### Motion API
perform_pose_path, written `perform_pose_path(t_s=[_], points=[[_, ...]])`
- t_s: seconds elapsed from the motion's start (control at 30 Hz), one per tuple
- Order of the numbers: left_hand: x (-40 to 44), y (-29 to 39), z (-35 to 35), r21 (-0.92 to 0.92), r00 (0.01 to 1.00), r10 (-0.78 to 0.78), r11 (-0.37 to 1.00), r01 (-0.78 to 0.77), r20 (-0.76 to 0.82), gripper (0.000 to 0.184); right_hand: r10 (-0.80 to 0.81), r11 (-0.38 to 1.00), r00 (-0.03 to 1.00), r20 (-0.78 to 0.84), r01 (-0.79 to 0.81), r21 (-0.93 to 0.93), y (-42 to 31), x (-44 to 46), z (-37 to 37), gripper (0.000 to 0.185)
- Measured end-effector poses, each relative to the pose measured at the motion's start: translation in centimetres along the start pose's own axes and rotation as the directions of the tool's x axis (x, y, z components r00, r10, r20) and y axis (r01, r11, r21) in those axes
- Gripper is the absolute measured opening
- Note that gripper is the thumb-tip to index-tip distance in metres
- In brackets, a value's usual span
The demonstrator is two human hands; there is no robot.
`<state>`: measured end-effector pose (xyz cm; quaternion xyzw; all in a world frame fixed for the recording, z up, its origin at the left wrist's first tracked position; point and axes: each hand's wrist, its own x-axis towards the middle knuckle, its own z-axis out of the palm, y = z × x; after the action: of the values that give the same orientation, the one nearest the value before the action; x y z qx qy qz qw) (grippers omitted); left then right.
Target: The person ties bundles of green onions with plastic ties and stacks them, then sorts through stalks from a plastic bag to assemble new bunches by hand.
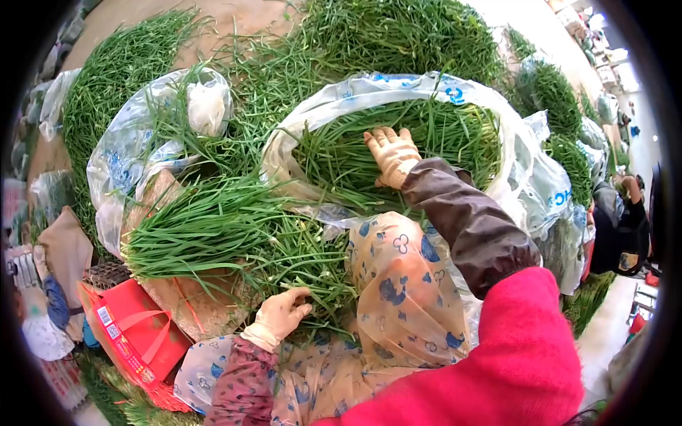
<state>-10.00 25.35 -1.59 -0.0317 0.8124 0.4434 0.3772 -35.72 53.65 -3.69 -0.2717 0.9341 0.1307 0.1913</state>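
My right hand (394,155), in a pale glove, lies flat with fingers spread on the garlic chives (447,135) packed inside a large clear plastic bag (312,113). The bag's mouth is rolled wide open around them. Low on the left, my left hand (280,317), gloved too, has its fingers curled in at the edge of loose chives (305,263) by my lap. Whether stalks are pinched in it is hard to make out. A neat bundle of chives (206,227) lies just beyond it, stalk ends toward the left.
A patterned plastic apron (391,284) covers my knee beside the bag. At left are a red box (142,334) and a crumpled clear bag (114,163). Big chive heaps (405,35) spread behind. At far right, another person (625,227) is in dark clothing.
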Motion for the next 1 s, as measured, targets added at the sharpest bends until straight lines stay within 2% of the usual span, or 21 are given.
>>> perform_pose_path(t_s=[0.03,0.1,0.13,0.2,0.27,0.3,0.4,0.47,0.5,0.63,0.67,0.7,0.73,0.77,0.8,0.87,0.93,0.97,1.0], points=[[0.9,0.5,0.1,-0.014,0.997,0.063,0.998,-0.064,-0.047,0.040,0.003,1.000,0.999,0.049,-0.003,-0.009,-0.4,0.7,0.9,0.099],[2.5,2.3,0.1,0.024,0.997,0.045,0.999,-0.044,-0.062,0.039,0.017,0.999,0.991,0.136,-0.011,-0.045,-1.3,2.2,2.1,0.105],[3.5,3.2,0.1,0.049,0.995,0.045,0.998,-0.041,-0.086,0.039,0.058,0.996,0.972,0.229,-0.040,-0.083,-1.8,3.0,2.6,0.094],[4.6,4.5,0.6,0.114,0.987,0.086,0.991,-0.071,-0.136,0.038,0.116,0.977,0.992,0.051,-0.105,-0.186,-2.7,4.7,6.2,0.078],[5.5,4.8,1.3,0.139,0.983,0.123,0.985,-0.103,-0.136,0.039,0.153,0.987,0.919,0.362,-0.163,-0.004,-3.6,6.6,6.6,0.067],[5.9,4.9,1.6,0.131,0.987,0.105,0.987,-0.089,-0.121,0.040,0.186,0.972,0.923,0.336,-0.223,0.074,-3.9,6.8,6.9,0.065],[6.4,5.5,2.4,0.147,0.991,0.085,0.987,-0.069,-0.104,0.039,0.229,0.954,0.928,0.294,-0.274,0.120,-3.5,6.7,7.4,0.057],[6.3,6.2,2.7,0.182,1.000,-0.006,0.983,0.006,-0.001,0.039,0.140,0.943,0.967,0.212,-0.196,0.269,-2.4,6.0,7.0,0.048],[6.0,6.1,2.8,0.158,1.000,-0.003,0.987,0.003,0.000,0.040,0.121,0.924,0.976,0.183,-0.178,0.337,-1.8,5.6,6.5,0.042],[5.7,6.2,3.0,0.072,1.000,-0.001,0.997,0.001,0.003,0.041,-0.027,0.897,0.993,0.115,-0.027,0.442,1.0,3.4,3.4,0.067],[5.7,5.9,3.2,-0.151,1.000,-0.001,0.988,0.001,0.002,0.042,-0.016,0.864,0.998,0.060,-0.017,0.503,1.4,2.6,2.8,0.075],[5.8,5.9,3.2,-0.367,1.000,0.002,0.930,-0.002,0.000,0.043,-0.008,0.843,0.996,-0.085,0.053,0.536,1.9,1.9,3.4,0.075],[6.1,6.2,2.8,-0.363,1.000,0.004,0.932,-0.006,-0.007,0.043,0.006,0.821,0.974,-0.228,0.126,0.557,2.3,1.1,3.6,0.074],[6.4,6.8,2.3,-0.572,1.000,0.004,0.820,0.000,0.005,0.042,0.017,0.803,0.967,-0.255,0.139,0.580,2.6,0.5,3.7,0.083],[6.8,7.4,1.8,-0.750,1.000,0.006,0.661,0.010,0.018,0.042,0.035,0.785,0.949,-0.314,0.168,0.596,2.8,0.1,3.8,0.084],[8.2,8.1,1.2,-0.817,0.998,0.043,0.573,-0.066,-0.050,0.048,0.092,0.717,0.919,-0.383,0.206,0.666,3.2,-1.1,3.9,0.089],[10.3,7.6,1.2,-0.927,0.993,0.106,0.366,-0.083,-0.047,0.059,0.163,0.638,0.914,-0.371,0.190,0.747,3.5,-2.0,3.5,0.090],[11.6,6.7,1.3,-0.943,0.986,0.156,0.314,-0.112,-0.065,0.067,0.187,0.615,0.901,-0.392,0.204,0.762,3.6,-2.2,3.8,0.090],[12.2,7.1,1.2,-0.943,0.986,0.154,0.312,-0.116,-0.070,0.067,0.212,0.594,0.886,-0.413,0.219,0.774,3.8,-2.3,3.9,0.090]])
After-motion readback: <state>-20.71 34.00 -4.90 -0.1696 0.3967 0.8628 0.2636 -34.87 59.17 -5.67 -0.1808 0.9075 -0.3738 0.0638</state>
